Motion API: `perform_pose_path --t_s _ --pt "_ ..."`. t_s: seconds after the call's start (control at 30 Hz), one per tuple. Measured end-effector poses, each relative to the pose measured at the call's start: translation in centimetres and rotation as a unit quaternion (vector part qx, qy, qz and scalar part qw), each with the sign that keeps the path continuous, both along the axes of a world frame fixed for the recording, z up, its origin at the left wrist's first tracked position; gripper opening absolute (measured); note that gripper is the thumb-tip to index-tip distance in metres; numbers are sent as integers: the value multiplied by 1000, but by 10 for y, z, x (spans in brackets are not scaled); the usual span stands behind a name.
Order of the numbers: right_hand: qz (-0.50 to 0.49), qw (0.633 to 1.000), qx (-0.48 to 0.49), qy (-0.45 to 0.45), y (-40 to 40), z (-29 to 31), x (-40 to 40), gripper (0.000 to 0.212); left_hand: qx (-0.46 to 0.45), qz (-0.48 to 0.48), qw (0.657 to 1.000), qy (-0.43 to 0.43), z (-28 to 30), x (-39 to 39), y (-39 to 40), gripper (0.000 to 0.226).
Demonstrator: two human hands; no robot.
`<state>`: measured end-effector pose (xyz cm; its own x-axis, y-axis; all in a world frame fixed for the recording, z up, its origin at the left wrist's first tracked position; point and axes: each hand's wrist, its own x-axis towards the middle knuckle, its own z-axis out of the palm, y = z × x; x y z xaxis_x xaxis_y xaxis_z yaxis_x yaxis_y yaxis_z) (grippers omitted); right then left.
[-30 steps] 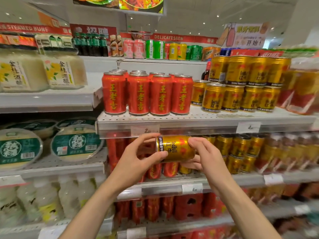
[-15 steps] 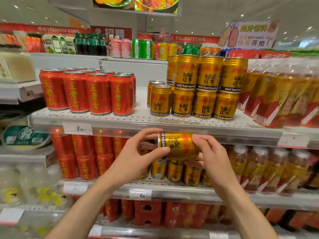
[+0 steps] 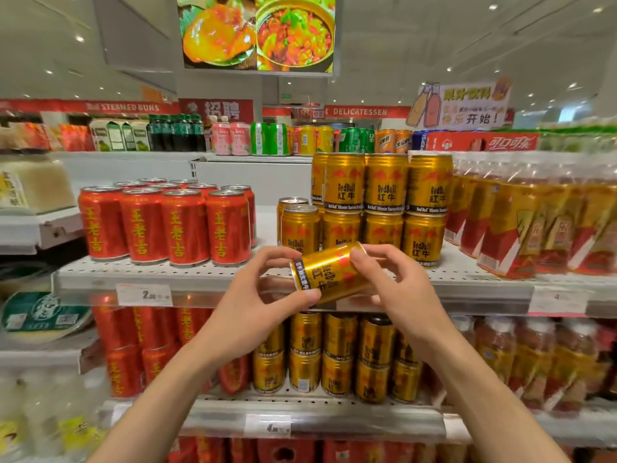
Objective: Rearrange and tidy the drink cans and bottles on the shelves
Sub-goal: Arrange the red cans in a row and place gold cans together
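Gold can (image 3: pixel 329 274) held tilted on its side between both hands, in front of the upper shelf (image 3: pixel 140 274) edge. Left hand (image 3: pixel 263 295) curled round the can's lower-left end, thumb beneath and fingers above. Right hand (image 3: pixel 392 289) pinching the upper-right end, fingers bent over the rim. Just behind, stacked gold cans (image 3: pixel 384 208) two high on the shelf, with a single-height gold can (image 3: pixel 300 225) at their left. Red cans (image 3: pixel 167 222) grouped further left, well apart from the gold stack. More gold cans (image 3: pixel 337 355) on the lower shelf (image 3: pixel 334 414) beneath the hands.
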<state>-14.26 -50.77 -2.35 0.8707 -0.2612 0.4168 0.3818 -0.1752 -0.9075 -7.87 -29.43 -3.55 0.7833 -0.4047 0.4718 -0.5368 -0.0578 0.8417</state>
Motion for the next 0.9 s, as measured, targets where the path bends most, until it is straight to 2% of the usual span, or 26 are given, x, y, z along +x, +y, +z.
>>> perform_pose_path --t_s 0.2,0.33,0.6,0.7,0.9 --pt "34 998 -47 -3 4 33 21 30 42 5 999 -28 22 12 10 44" --pt "41 995 -89 -8 7 46 33 30 109 9 993 -50 35 25 11 45" --pt "33 995 -93 -17 11 49 46 24 169 30 984 -43 46 38 2 81" --pt "26 995 -90 -29 12 48 47 22 173 36 983 -44 48 36 -1 84" --pt "26 995 -92 -41 5 44 46 26 111 57 991 -52 45 33 -1 70"
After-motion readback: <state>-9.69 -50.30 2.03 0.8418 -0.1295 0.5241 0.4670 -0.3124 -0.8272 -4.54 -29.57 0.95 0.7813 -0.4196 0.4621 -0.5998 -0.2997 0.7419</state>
